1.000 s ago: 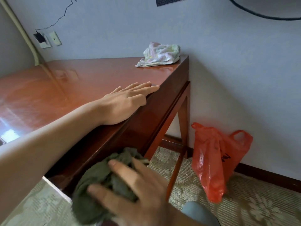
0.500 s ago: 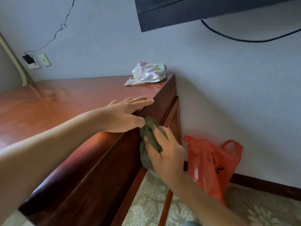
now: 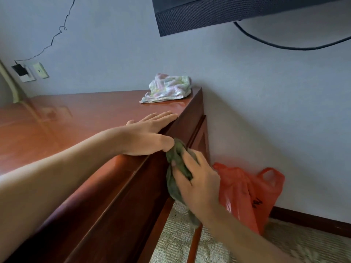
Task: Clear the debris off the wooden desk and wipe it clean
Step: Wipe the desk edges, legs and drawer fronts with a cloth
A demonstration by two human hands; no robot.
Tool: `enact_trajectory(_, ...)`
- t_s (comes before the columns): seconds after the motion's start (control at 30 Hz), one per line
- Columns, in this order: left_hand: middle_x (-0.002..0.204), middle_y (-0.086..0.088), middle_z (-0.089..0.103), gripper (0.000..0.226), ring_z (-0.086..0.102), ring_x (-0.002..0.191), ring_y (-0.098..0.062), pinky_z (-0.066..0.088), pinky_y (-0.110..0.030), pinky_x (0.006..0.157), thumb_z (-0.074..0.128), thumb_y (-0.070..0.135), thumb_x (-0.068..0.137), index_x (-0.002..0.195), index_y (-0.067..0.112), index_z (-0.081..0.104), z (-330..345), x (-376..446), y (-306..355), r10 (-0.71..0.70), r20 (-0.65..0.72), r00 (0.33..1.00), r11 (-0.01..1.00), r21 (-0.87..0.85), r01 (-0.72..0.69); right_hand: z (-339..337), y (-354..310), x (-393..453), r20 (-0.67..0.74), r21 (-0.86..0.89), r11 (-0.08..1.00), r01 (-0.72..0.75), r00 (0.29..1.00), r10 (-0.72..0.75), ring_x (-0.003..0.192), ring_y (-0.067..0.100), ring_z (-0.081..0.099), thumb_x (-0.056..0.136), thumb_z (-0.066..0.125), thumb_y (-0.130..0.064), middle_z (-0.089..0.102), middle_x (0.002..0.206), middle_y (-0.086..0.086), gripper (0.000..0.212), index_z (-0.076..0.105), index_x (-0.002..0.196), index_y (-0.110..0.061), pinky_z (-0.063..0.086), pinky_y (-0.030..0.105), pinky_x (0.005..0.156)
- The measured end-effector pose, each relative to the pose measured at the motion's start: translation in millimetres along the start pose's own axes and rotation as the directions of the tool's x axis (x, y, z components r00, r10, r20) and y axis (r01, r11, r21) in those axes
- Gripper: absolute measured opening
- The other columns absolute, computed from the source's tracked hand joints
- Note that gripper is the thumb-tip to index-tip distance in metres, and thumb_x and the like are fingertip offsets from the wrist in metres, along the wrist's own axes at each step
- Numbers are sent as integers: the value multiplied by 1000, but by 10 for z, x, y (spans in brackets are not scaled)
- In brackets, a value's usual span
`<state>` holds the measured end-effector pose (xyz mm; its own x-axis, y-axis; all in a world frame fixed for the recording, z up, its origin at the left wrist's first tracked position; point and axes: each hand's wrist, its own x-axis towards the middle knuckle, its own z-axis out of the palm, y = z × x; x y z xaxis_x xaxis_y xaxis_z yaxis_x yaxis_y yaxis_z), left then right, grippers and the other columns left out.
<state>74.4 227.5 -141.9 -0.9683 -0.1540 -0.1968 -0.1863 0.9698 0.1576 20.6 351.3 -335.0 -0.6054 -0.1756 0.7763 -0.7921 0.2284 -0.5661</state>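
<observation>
The glossy reddish wooden desk (image 3: 79, 126) fills the left half of the head view. My left hand (image 3: 150, 133) lies flat on its top near the right front edge, fingers straight and thumb hanging over the edge. My right hand (image 3: 195, 183) grips a bunched dark green cloth (image 3: 175, 158) and presses it against the desk's side panel just below the left thumb. A crumpled pale patterned rag (image 3: 169, 88) sits on the far right corner of the desk top.
An orange plastic bag (image 3: 248, 196) stands on the patterned carpet (image 3: 284, 247) against the wall, right of the desk leg (image 3: 193, 245). A dark screen (image 3: 228, 14) hangs on the wall above, with a cable drooping from it. Wall sockets (image 3: 30, 72) are at the far left.
My right hand has lifted the green cloth from low in front of the desk up to the side panel under the left thumb. The left hand stays flat on the top.
</observation>
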Motion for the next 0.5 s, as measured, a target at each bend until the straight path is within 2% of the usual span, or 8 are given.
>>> enact_trajectory(0.07, 168, 31, -8, 101, -14, 155, 1, -6, -56, 125, 43, 51, 69, 160, 54, 1, 10, 52, 27, 2, -10, 1000, 1000, 21, -2, 37, 160, 252, -14, -99, 993, -61, 998, 60, 84, 22, 70, 94, 54, -45, 68, 118, -4, 41, 70, 126, -25, 58, 36, 63)
enact_trajectory(0.13, 168, 30, -7, 102, -13, 155, 1, -5, -56, 125, 43, 51, 68, 160, 53, 0, 41, 83, 27, 15, -32, 999, 999, 38, -14, 122, 394, 636, 34, -174, 965, -198, 978, 207, 87, 30, 68, 95, 51, -48, 66, 105, 1, 38, 68, 121, -26, 52, 39, 64)
enact_trajectory(0.2, 169, 29, -5, 101, -11, 155, 1, -3, -57, 124, 45, 51, 68, 160, 55, 2, 60, 86, 2, 28, -47, 999, 999, 42, -26, 184, 604, 883, 70, -160, 940, -301, 946, 315, 90, 33, 66, 100, 53, -42, 60, 98, 1, 32, 67, 121, -24, 44, 37, 64)
enact_trajectory(0.23, 169, 30, -5, 101, -11, 156, 1, -4, -58, 125, 45, 52, 68, 159, 56, 2, 58, 85, -17, 31, -45, 999, 999, 39, -29, 200, 633, 887, 66, -175, 934, -313, 942, 328, 92, 33, 65, 101, 54, -39, 60, 102, 2, 32, 67, 124, -23, 43, 36, 66)
enact_trajectory(0.33, 166, 35, -2, 100, -9, 156, 1, 0, -62, 125, 53, 50, 64, 153, 66, 10, -6, 134, -31, 22, -30, 999, 1000, -20, -22, 143, 461, 540, 27, -230, 948, -222, 972, 234, 92, 30, 68, 96, 52, -43, 64, 120, 1, 43, 67, 134, -26, 56, 40, 71)
enact_trajectory(0.43, 166, 35, -3, 101, -12, 157, -4, 0, -73, 120, 55, 44, 58, 148, 72, 16, -33, 243, 55, -1, -7, 1000, 1000, -4, 1, 13, 299, 211, 54, -158, 984, -79, 995, 88, 85, 19, 70, 93, 50, -46, 67, 120, -6, 47, 69, 132, -29, 57, 35, 63)
enact_trajectory(0.5, 167, 32, -7, 99, -14, 157, -9, -4, -77, 116, 53, 41, 57, 146, 70, 21, -13, 297, 107, -5, 12, 1000, 1000, 26, 5, -19, 389, 355, 86, -179, 982, -66, 993, 82, 87, 20, 69, 93, 48, -49, 68, 117, -6, 46, 69, 130, -31, 56, 37, 64)
